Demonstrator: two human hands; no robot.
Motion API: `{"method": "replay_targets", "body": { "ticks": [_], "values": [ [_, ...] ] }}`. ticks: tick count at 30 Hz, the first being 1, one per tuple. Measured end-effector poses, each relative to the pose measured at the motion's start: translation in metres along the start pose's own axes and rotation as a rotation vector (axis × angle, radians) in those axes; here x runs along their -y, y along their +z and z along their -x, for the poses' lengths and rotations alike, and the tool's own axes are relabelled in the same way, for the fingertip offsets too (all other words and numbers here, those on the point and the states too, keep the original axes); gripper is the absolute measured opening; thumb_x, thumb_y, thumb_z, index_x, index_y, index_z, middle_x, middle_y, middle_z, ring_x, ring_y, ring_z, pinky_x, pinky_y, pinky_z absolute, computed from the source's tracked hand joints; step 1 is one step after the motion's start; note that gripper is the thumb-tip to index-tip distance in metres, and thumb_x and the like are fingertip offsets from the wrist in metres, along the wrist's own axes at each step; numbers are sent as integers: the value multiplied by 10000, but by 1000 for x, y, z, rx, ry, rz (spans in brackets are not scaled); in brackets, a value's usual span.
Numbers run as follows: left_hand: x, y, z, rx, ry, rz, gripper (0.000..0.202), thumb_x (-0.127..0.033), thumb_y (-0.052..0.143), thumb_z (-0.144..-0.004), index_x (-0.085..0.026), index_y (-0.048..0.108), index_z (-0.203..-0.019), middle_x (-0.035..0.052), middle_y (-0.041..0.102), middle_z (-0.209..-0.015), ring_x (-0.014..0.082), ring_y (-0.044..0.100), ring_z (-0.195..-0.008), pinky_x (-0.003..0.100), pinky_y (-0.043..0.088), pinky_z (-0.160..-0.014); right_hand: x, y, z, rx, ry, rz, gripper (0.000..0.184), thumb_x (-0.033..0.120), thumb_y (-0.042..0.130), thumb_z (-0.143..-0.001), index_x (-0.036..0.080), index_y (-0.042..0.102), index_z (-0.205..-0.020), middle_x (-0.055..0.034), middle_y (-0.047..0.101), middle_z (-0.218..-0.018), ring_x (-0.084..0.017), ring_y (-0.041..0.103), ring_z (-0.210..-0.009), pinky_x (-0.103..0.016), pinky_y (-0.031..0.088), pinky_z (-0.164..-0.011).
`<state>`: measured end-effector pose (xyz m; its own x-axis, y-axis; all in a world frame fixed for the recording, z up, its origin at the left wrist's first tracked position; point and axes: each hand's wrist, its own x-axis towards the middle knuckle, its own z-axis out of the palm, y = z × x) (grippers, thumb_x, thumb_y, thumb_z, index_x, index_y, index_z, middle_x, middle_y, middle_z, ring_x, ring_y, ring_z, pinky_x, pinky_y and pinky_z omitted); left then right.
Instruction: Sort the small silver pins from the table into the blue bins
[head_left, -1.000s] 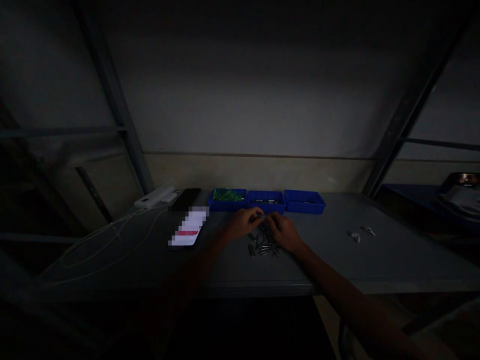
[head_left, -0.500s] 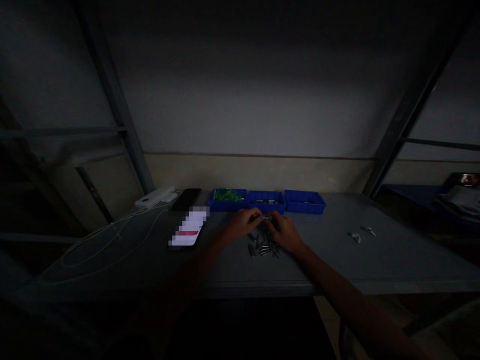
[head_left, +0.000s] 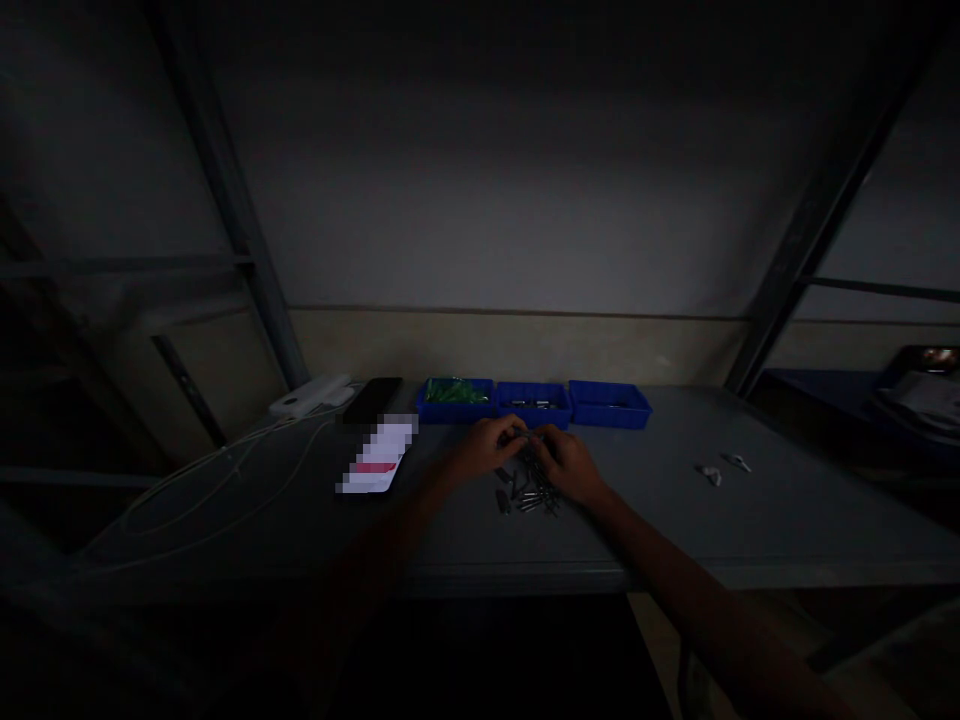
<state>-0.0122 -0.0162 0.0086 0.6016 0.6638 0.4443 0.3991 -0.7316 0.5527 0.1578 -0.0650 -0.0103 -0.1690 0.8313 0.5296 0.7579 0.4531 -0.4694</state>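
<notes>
Grey metal shows dully on the small piece (head_left: 529, 434) between your two hands, above the middle of the worktop (head_left: 645, 530); the dim light and your fingers hide most of its shape. Your left hand (head_left: 486, 447) and right hand (head_left: 568, 466) have their fingers drawn narrow, pinching it from either side. Just beneath and nearer to you lies a loose heap of metal parts (head_left: 537, 495), thin and slender, some catching a bright glint. At its left edge sits a dark flat piece (head_left: 503, 501).

Your worktop is a smooth, dull grey. On its far side stand three blue bins in a row: the left bin (head_left: 454, 413) holds green pieces (head_left: 454, 391), the middle bin (head_left: 534, 414) metal parts, the right bin (head_left: 611, 414) something too dark to make out. To your left lies a phone (head_left: 381, 458) with a lit, pixelated screen, near pale cables (head_left: 296, 482). Behind everything rises a shadowed pale wall (head_left: 510, 210) with a beige lower band, between dark uprights.
</notes>
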Motion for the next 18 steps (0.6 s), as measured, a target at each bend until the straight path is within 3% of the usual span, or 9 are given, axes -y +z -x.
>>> {"method": "replay_targets", "body": {
  "ticks": [10,18],
  "values": [
    [-5,-2,0,9,1,-13,181,-298,492,-827,-158,589,-890,-5,633,-726,102,584,-657,186,427,-607,0,1,0,-12,-11,-32,206,317,439,-849,173,525,-968,4,576,-622,-133,522,-545,-232,356,-537],
    [-1,-1,0,-1,9,14,227,-273,560,-772,-162,572,-970,-24,579,-650,99,561,-615,185,417,-571,-1,-1,0,4,-15,-16,226,306,414,-862,169,546,-983,-30,628,-724,-145,568,-636,-241,387,-605]
  ]
}}
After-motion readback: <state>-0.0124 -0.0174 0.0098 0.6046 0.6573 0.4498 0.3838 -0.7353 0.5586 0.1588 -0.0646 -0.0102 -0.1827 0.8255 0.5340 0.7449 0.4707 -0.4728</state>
